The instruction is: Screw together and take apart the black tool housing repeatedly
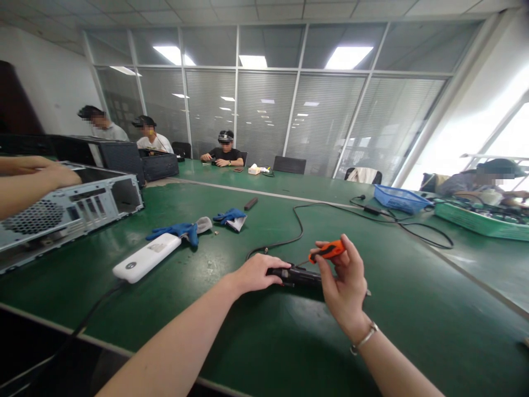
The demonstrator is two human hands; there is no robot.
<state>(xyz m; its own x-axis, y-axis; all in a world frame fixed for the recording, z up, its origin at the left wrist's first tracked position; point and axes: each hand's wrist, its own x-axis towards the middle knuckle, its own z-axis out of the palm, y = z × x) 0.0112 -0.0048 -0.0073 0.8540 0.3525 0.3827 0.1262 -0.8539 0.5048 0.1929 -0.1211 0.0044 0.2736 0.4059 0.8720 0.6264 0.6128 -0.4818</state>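
Note:
My left hand (258, 273) rests closed on a black elongated device (298, 275) lying on the green table (413, 320), holding it down. A black cable (289, 240) runs from near this device toward the back of the table. My right hand (343, 286) is closed around an orange-handled tool (328, 251), held just above the right end of the black device. A bracelet sits on my right wrist.
A white power bank (146, 257) and blue gloves (182, 230) lie to the left. An open computer case (70, 212) stands at far left with another person's hand (39, 173) on it. A blue basket (399, 198) and green tray (483, 220) sit at right. Several people sit around the table.

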